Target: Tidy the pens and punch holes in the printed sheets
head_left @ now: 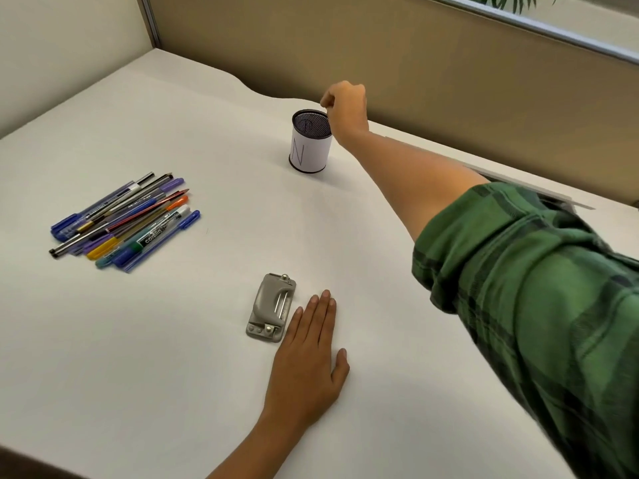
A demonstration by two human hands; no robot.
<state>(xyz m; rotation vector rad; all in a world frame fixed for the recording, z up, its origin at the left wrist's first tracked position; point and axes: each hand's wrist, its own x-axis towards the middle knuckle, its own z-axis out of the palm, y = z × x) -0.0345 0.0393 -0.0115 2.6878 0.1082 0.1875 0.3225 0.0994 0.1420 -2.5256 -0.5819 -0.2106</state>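
A black mesh pen cup [310, 150] with a white label marked "N" stands upright near the back of the white table [173, 340]. My right hand [345, 105] reaches over its far right rim, with curled fingertips that seem to pinch the rim. A dark shape shows inside the cup. A pile of several pens [121, 223] lies loose at the left. A grey hole punch [271, 307] sits near the front, and my left hand [307, 357] rests flat on the table just right of it, fingers straight. No printed sheets are in view.
A beige partition wall [415, 63] runs along the back and left of the table. A slot with a metal cover [539, 191] lies at the back right, partly hidden by my green plaid sleeve [536, 288].
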